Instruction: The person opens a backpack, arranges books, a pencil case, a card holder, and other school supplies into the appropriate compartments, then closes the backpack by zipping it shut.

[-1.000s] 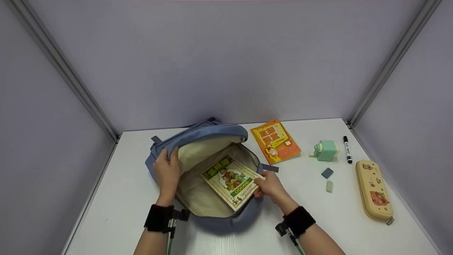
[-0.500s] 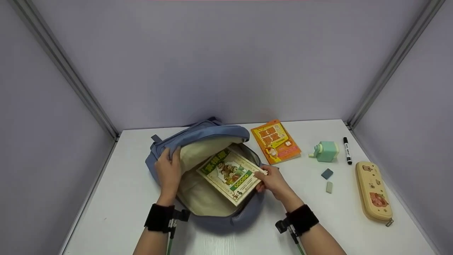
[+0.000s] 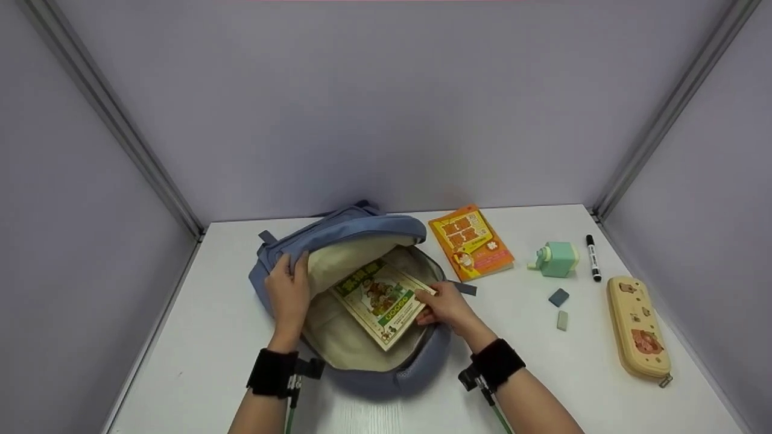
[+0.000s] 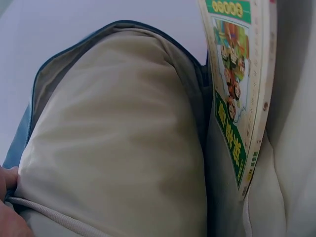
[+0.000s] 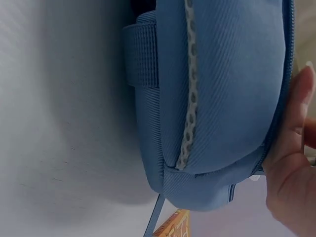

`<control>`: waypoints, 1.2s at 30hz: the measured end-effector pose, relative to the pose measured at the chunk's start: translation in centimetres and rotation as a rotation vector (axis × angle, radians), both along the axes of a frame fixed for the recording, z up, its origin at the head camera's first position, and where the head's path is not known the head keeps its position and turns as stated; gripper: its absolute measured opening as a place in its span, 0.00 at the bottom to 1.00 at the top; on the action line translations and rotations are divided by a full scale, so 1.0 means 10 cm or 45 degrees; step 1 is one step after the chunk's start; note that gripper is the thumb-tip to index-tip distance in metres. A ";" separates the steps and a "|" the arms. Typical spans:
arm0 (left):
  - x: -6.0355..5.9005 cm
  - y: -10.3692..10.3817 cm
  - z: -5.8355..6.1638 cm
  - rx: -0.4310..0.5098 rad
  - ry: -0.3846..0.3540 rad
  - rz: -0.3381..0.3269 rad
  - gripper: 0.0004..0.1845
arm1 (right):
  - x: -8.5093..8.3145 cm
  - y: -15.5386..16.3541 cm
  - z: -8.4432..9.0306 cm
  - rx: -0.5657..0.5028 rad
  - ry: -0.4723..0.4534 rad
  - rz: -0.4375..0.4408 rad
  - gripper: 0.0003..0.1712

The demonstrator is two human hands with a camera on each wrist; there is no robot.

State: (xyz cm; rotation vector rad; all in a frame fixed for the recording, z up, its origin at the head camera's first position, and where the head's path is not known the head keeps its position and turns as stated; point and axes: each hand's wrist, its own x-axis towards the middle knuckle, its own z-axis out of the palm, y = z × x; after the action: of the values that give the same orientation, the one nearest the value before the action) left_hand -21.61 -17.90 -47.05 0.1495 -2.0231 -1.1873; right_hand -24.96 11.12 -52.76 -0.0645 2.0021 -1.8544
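A blue backpack (image 3: 422, 361) lies on the white table with its main compartment unzipped, showing a cream lining. My left hand (image 3: 288, 292) pinches the edge of the raised front flap (image 3: 356, 232); in the left wrist view only its fingertips (image 4: 9, 185) show. A green-and-cream book (image 3: 383, 301) with a cartoon cover slants inside the opening, its upper end partly under the flap. My right hand (image 3: 445, 308) grips the book's near right corner, thumb on the cover. The right wrist view shows that hand (image 5: 291, 163) against the bag's zipped rim, with the book hidden there.
An orange book (image 3: 471, 242) lies behind and right of the bag. Farther right are a green pencil sharpener (image 3: 556, 259), a black-and-white marker (image 3: 593, 258), a dark eraser (image 3: 558, 297), a pale eraser (image 3: 562, 320) and a yellow pencil case (image 3: 639, 328). Walls stand around the table.
The book was lifted slightly toward the upper right, then moved left and deeper into the backpack with my right hand. My left hand stays on the flap.
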 end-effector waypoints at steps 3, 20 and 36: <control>0.00 0.00 0.00 -0.001 0.000 0.001 0.24 | -0.02 -0.05 0.01 0.048 0.012 0.018 0.26; 0.00 -0.02 -0.03 0.013 -0.025 0.016 0.23 | -0.06 -0.01 0.09 0.227 0.390 0.287 0.28; -0.02 -0.03 -0.06 0.030 -0.020 0.014 0.22 | -0.47 0.66 -0.16 0.776 0.632 -0.011 0.21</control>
State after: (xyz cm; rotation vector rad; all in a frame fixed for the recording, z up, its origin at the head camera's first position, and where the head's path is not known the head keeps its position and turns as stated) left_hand -21.78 -18.23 -47.67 0.1825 -2.0202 -1.2067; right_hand -29.67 17.70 -54.34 -0.3679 2.8249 -1.2296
